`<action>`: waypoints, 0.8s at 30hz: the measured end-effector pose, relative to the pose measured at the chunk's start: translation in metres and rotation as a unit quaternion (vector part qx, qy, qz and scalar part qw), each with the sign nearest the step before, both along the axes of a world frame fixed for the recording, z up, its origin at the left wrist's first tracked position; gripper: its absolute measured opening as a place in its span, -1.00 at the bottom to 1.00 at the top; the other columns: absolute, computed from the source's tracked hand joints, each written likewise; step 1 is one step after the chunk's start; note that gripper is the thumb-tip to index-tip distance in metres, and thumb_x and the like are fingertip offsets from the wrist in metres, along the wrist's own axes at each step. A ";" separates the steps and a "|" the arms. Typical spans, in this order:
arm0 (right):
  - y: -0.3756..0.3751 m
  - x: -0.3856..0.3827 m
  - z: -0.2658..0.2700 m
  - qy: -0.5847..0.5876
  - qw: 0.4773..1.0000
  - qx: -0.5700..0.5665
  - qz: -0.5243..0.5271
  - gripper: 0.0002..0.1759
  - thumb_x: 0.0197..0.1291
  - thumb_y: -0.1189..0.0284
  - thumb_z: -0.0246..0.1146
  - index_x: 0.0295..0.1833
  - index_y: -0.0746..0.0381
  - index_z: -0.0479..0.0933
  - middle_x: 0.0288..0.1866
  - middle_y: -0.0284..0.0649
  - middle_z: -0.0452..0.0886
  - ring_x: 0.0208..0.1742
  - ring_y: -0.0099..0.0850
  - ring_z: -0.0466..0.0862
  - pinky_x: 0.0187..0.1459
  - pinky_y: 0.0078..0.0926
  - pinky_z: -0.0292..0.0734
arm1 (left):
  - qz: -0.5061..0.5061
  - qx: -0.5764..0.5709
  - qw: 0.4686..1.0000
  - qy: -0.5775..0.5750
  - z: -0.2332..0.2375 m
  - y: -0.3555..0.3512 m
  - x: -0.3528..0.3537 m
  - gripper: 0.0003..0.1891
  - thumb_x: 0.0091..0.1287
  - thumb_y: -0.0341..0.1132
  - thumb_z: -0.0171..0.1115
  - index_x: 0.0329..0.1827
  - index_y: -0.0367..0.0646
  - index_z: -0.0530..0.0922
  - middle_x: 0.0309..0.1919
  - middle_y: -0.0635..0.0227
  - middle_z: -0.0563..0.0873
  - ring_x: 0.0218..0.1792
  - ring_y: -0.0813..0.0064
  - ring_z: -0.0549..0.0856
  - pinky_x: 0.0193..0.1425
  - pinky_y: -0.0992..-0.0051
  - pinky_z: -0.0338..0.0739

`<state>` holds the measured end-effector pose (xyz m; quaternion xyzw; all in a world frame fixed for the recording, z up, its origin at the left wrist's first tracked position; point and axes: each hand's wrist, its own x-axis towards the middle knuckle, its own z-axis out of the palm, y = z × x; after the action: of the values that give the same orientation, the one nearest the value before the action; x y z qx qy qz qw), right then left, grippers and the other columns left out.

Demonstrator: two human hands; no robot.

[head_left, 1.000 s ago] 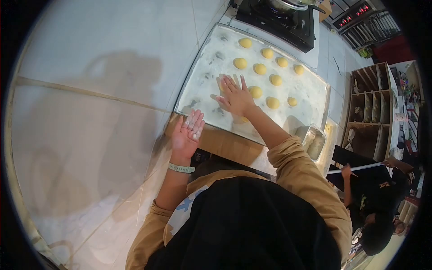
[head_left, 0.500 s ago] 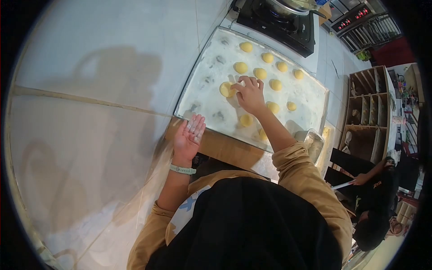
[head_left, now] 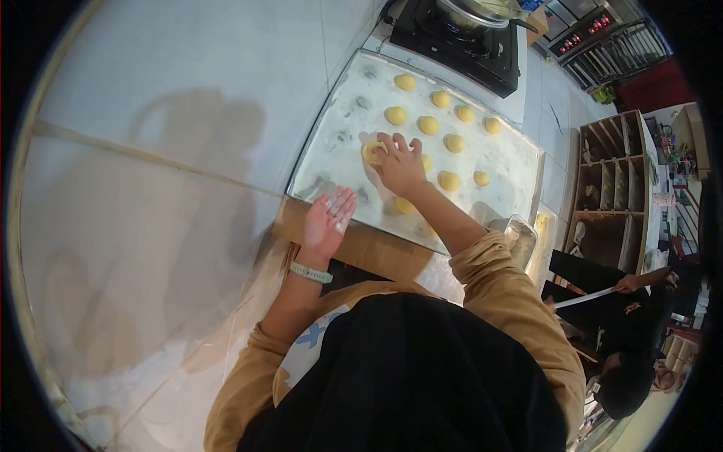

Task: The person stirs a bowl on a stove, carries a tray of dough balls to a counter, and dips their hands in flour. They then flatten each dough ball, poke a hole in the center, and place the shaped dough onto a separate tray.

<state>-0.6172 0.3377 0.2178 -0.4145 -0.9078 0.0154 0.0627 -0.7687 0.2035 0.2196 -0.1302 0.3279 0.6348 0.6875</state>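
A floured baking tray [head_left: 509, 169] holds several round yellow dough balls, among them one dough ball [head_left: 396, 115] near its middle left. My right hand [head_left: 401, 167] reaches over the tray, its fingers curled on a dough ball [head_left: 369, 153] at the left of the rows. The fingers partly cover that ball, which still rests on the tray. My left hand [head_left: 325, 224] is open, palm up and dusted white with flour. It hovers by the tray's near left edge and holds nothing.
A black stove [head_left: 452, 53] with a metal pot [head_left: 482, 13] stands beyond the tray. A metal container [head_left: 521, 239] sits at the tray's near right corner. At the right, a person in black [head_left: 629, 331] holds a long pale stick beside a wooden shelf [head_left: 611, 181].
My right hand has shifted left and its fingers have closed further over the dough ball. My left hand has moved slightly right, palm still up. The view has shifted a little.
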 end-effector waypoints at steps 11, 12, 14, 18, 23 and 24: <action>-0.053 0.016 0.037 0.150 0.984 -0.093 0.011 -0.67 0.04 0.25 0.17 -0.13 0.22 0.46 0.05 -0.15 0.30 0.14 -0.19 0.26 0.09 -0.14 0.05 | -0.011 0.044 0.988 0.150 0.007 0.025 0.056 -0.71 0.25 -0.11 0.18 -0.29 -0.20 0.51 -0.36 0.41 0.58 -0.30 0.58 0.55 -0.10 0.57 0.46; -0.061 0.018 0.040 0.146 0.984 -0.097 0.017 -0.67 0.04 0.25 0.17 -0.13 0.22 0.46 0.05 -0.15 0.30 0.14 -0.19 0.26 0.09 -0.14 0.05 | -0.019 0.046 0.986 0.160 0.012 0.022 0.060 -0.73 0.21 -0.14 0.23 -0.30 -0.20 0.53 -0.38 0.44 0.59 -0.33 0.61 0.56 -0.14 0.60 0.46; -0.070 0.021 0.045 0.150 0.989 -0.001 0.009 -0.70 0.03 0.29 0.19 -0.13 0.20 0.47 0.09 -0.16 0.31 0.17 -0.17 0.25 0.11 -0.14 0.04 | -0.046 0.032 0.987 0.152 0.014 0.020 0.065 -0.76 0.16 -0.22 0.31 -0.28 -0.20 0.55 -0.37 0.47 0.61 -0.36 0.67 0.55 -0.20 0.61 0.44; -0.092 0.019 0.061 0.106 0.994 0.017 -0.020 -0.70 0.02 0.33 0.19 -0.10 0.17 0.48 0.16 -0.14 0.28 0.21 -0.14 0.21 0.11 -0.12 0.03 | 0.010 0.041 0.979 0.200 0.012 0.017 0.080 -0.74 0.18 -0.21 0.28 -0.23 -0.23 0.54 -0.35 0.45 0.61 -0.35 0.67 0.54 -0.19 0.63 0.42; -0.101 0.034 0.068 0.228 0.969 -0.075 -0.059 -0.62 0.04 0.36 0.16 0.04 0.11 0.46 0.29 -0.09 0.16 0.29 -0.08 0.10 0.20 -0.08 -0.06 | -0.068 0.110 0.950 0.284 0.038 0.014 0.078 -0.65 0.19 -0.13 0.25 -0.19 -0.27 0.52 -0.34 0.43 0.59 -0.28 0.67 0.49 -0.18 0.66 0.36; -0.101 0.037 0.071 0.228 0.969 -0.073 -0.060 -0.62 0.04 0.36 0.16 0.04 0.11 0.46 0.29 -0.09 0.16 0.29 -0.08 0.10 0.20 -0.08 -0.06 | -0.069 0.112 0.950 0.284 0.041 0.014 0.076 -0.65 0.19 -0.13 0.25 -0.19 -0.27 0.52 -0.34 0.43 0.59 -0.28 0.67 0.49 -0.18 0.66 0.36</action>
<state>-0.5799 0.2362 0.2889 -0.4575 -0.8394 0.1713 0.2382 -0.6928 0.2177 0.2606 0.1561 0.4443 0.6288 0.6187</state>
